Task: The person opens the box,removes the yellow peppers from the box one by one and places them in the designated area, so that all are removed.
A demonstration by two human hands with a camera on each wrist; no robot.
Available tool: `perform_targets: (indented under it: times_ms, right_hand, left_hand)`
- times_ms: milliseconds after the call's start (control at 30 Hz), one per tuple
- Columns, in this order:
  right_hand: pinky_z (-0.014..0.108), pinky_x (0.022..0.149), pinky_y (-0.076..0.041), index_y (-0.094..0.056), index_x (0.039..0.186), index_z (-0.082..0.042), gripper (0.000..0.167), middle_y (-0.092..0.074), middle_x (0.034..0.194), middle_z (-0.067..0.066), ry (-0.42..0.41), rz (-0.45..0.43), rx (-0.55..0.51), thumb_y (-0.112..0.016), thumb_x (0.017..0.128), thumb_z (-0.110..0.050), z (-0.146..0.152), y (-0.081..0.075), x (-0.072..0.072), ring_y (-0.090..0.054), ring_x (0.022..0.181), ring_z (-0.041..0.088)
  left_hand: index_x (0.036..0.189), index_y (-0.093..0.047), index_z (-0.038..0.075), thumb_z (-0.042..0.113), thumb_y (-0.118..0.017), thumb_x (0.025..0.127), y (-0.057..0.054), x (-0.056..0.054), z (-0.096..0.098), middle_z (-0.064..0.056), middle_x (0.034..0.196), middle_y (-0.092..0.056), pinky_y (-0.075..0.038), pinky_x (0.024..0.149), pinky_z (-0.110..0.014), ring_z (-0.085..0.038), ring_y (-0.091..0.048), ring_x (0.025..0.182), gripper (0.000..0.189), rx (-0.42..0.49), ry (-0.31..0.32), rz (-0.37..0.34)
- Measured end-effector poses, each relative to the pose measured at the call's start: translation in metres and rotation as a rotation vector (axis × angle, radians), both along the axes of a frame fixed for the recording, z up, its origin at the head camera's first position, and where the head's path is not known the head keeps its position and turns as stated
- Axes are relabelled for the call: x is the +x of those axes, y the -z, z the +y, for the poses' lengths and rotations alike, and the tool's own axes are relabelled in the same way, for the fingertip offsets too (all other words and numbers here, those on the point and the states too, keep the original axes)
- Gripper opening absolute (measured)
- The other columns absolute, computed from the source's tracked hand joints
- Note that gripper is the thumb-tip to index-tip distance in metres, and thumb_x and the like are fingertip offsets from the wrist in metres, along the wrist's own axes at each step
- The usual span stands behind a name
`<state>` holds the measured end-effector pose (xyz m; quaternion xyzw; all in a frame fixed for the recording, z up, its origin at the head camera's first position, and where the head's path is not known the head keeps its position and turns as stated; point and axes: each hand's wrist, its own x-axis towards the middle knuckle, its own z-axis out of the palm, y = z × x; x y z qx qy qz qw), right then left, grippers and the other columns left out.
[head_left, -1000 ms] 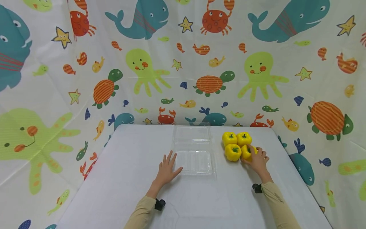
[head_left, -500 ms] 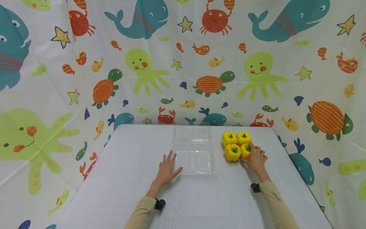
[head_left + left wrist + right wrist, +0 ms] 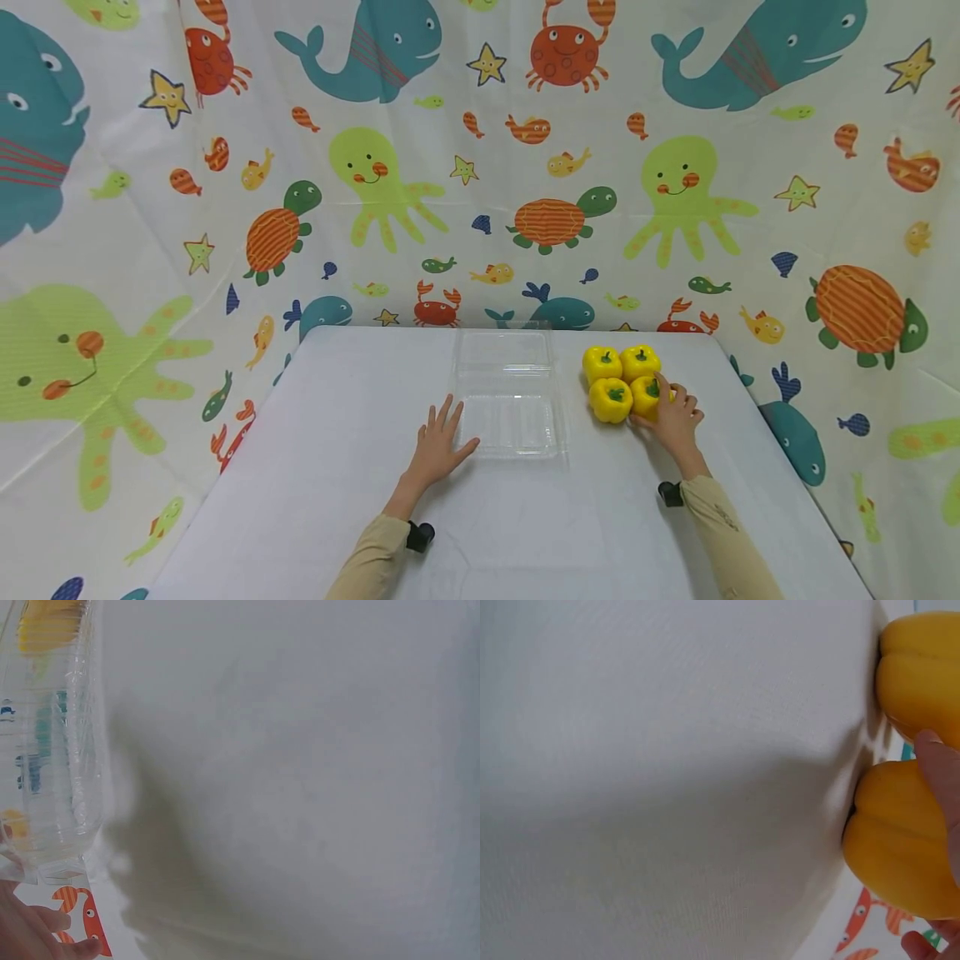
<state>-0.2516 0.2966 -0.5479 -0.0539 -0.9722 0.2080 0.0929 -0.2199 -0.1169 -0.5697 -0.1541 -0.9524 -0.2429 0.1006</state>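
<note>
Several yellow bell peppers sit bunched on the right side of the table. My right hand (image 3: pixel 678 422) holds the front-right bell pepper (image 3: pixel 642 397), thumb on its left side and fingers over its right. In the right wrist view the thumb (image 3: pixel 941 776) lies along this pepper (image 3: pixel 896 832), close to the neighbouring pepper (image 3: pixel 922 679). The front-left pepper (image 3: pixel 610 402) and two back peppers (image 3: pixel 602 364) stand beside it, green stems up. My left hand (image 3: pixel 435 454), fingers spread, is at the left edge of a clear plastic clamshell box (image 3: pixel 517 454); whether it touches is unclear.
The clamshell's lid half (image 3: pixel 502 350) lies folded back behind its base. A white table (image 3: pixel 337 467) carries everything. A curtain (image 3: pixel 480 275) printed with sea animals hangs behind the table and at both sides. Dark wrist cameras (image 3: pixel 420 537) are strapped to both wrists.
My right hand and the front-right pepper have shifted slightly left, closer to the front-left pepper. The left hand and the clamshell box have stayed put.
</note>
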Motion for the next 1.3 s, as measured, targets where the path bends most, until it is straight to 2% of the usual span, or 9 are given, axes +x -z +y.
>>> perform_targets:
  times_ms: [200,500,667,767,900,1000,1200,1300]
  right_hand:
    - [0.068,0.080,-0.021,-0.019,0.134,-0.003,0.088,-0.021,0.126,0.035,-0.003,0.020,-0.008,-0.073,0.071,-0.034,-0.003,-0.004,0.005,-0.023,0.106,0.055]
    - [0.067,0.079,-0.021,-0.022,0.134,-0.004,0.087,-0.018,0.131,0.034,-0.032,0.105,-0.006,-0.073,0.071,-0.034,-0.007,-0.014,0.014,-0.022,0.108,0.054]
    - [0.066,0.080,-0.020,-0.022,0.135,-0.004,0.084,-0.016,0.134,0.033,-0.044,0.111,-0.020,-0.071,0.073,-0.034,-0.013,-0.022,0.017,-0.020,0.111,0.052]
    - [0.061,0.081,-0.020,-0.024,0.134,-0.003,0.077,-0.018,0.134,0.030,-0.061,0.154,-0.039,-0.068,0.077,-0.032,-0.019,-0.026,0.019,-0.022,0.110,0.048]
    - [0.057,0.081,-0.021,-0.032,0.130,0.000,0.062,-0.026,0.130,0.028,-0.129,0.290,-0.118,-0.063,0.081,-0.022,-0.028,-0.031,0.021,-0.028,0.107,0.044]
    - [0.056,0.085,-0.022,-0.036,0.127,0.001,0.054,-0.031,0.127,0.027,-0.193,0.360,-0.188,-0.061,0.082,-0.015,-0.035,-0.034,0.020,-0.030,0.108,0.042]
    - [0.055,0.091,-0.024,-0.039,0.124,0.003,0.048,-0.036,0.125,0.024,-0.239,0.386,-0.241,-0.060,0.082,-0.010,-0.047,-0.038,0.017,-0.033,0.110,0.038]
    - [0.055,0.095,-0.027,-0.040,0.123,0.002,0.047,-0.037,0.125,0.022,-0.259,0.390,-0.247,-0.059,0.083,-0.010,-0.054,-0.042,0.016,-0.034,0.113,0.037]
  left_hand:
    - [0.140,-0.029,0.010,0.051,-0.050,0.083,-0.002,0.001,0.000,-0.014,0.148,-0.021,-0.029,0.090,-0.066,-0.052,-0.021,0.128,0.073,-0.001,0.007,0.001]
    - [0.140,-0.028,0.010,0.051,-0.051,0.083,-0.003,0.001,0.000,-0.014,0.147,-0.022,-0.028,0.091,-0.066,-0.052,-0.020,0.128,0.074,-0.007,0.012,-0.005]
    - [0.140,-0.028,0.010,0.051,-0.052,0.083,-0.003,-0.001,-0.001,-0.014,0.147,-0.022,-0.029,0.091,-0.065,-0.051,-0.020,0.129,0.074,-0.005,0.015,-0.007]
    - [0.141,-0.027,0.011,0.048,-0.051,0.085,-0.005,-0.002,-0.002,-0.014,0.147,-0.023,-0.028,0.093,-0.064,-0.050,-0.020,0.130,0.071,-0.001,0.010,-0.025]
    - [0.139,-0.029,0.008,0.042,-0.050,0.087,-0.009,-0.005,-0.004,-0.016,0.143,-0.030,-0.029,0.093,-0.063,-0.050,-0.024,0.128,0.065,0.042,0.017,-0.009]
    - [0.137,-0.032,0.006,0.038,-0.050,0.089,-0.013,-0.008,-0.008,-0.017,0.138,-0.037,-0.030,0.093,-0.063,-0.050,-0.028,0.125,0.061,0.095,0.031,0.013]
    - [0.138,-0.031,0.008,0.037,-0.046,0.091,-0.019,-0.013,-0.014,-0.018,0.133,-0.044,-0.030,0.094,-0.062,-0.046,-0.033,0.124,0.058,0.126,0.051,-0.007]
    - [0.138,-0.032,0.008,0.036,-0.047,0.091,-0.022,-0.016,-0.016,-0.019,0.130,-0.047,-0.032,0.093,-0.060,-0.045,-0.037,0.122,0.057,0.123,0.060,0.006]
